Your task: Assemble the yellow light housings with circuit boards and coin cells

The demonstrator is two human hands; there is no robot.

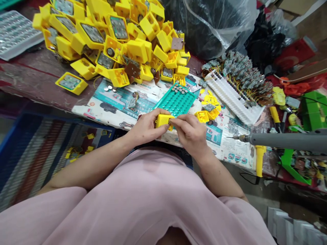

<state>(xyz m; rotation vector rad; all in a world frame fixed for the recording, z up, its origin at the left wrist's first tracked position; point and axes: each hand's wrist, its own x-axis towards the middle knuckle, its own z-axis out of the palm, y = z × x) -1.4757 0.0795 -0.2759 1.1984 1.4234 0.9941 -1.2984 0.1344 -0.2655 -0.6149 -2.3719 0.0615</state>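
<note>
Left hand (pixel 145 128) grip closed on yellow box (pixel 162 120) above the table (pixel 38 80) edge, right hand (pixel 191 133) pinching its side (seemingly fingertips only), teal tray (pixel 176 101) close behind

One left hand (pixel 145 127), one right hand (pixel 190 132). One yellow box (pixel 163 120), one teal tray (pixel 176 100), one white rack (pixel 235 102), one grey screwdriver (pixel 286 141), one clear blister tray (pixel 15 32). Yellow casings (pixel 114 37) piled, too many to count.

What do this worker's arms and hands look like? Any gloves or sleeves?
The left hand and right hand are bare: no gloves, rings or watch show. Forearms are uncovered, no sleeves in view. Clothing at the lap is pale pink.
</note>
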